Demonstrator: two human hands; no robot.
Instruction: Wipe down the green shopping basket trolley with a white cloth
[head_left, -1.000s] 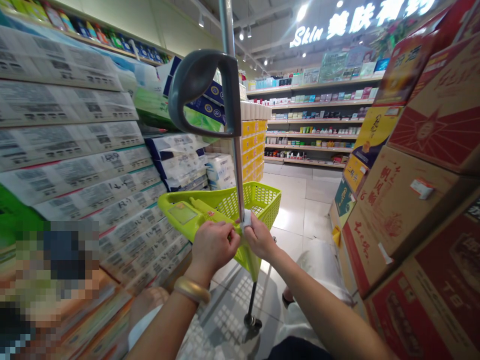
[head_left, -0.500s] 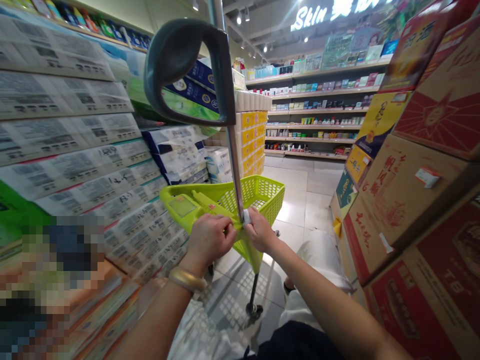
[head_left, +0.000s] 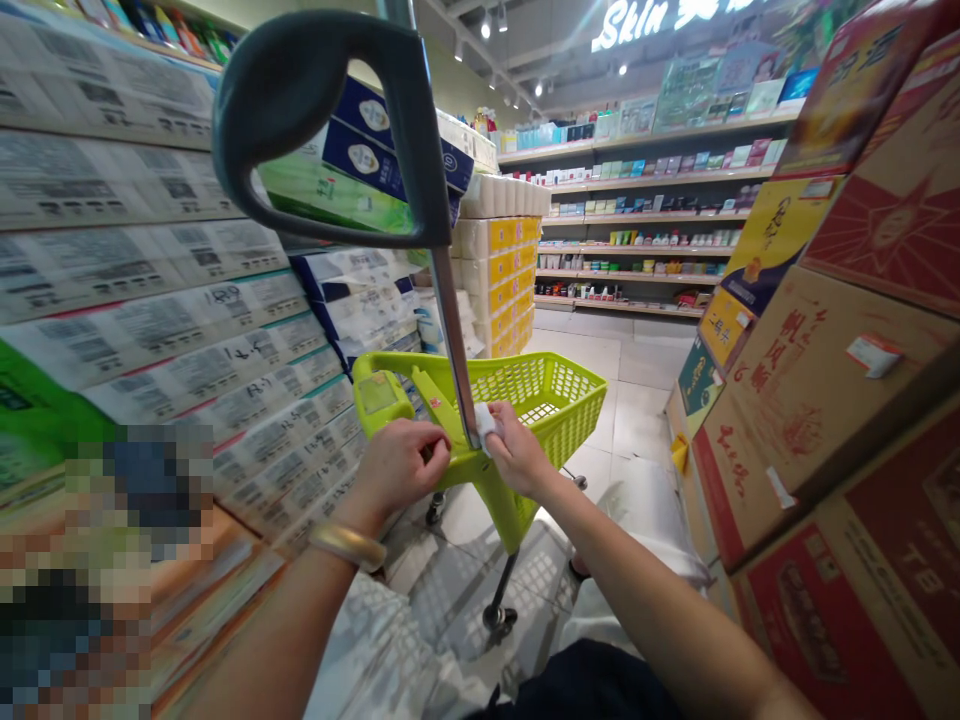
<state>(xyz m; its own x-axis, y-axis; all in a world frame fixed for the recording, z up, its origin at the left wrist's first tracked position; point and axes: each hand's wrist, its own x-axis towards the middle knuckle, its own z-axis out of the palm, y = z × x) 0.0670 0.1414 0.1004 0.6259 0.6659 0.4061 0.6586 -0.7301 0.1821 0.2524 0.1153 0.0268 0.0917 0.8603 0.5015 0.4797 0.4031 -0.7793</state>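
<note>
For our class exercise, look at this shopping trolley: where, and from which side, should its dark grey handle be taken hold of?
Probably best gripped by the curved outer bar of the dark grey D-shaped handle, coming from the near side, with the fingers passing through its open loop. The loop sits on top of the metal pole, high above the lime-green basket, so the bar stands free to wrap around.

Pole (head_left: 453, 340): polished metal
Handle (head_left: 330, 110): matt grey plastic
Basket (head_left: 544, 400): smooth lime-green plastic
Wad (head_left: 487, 425): white paper or cloth
Floor tiles (head_left: 600, 440): glossy
Cartons (head_left: 847, 480): brown cardboard
</note>
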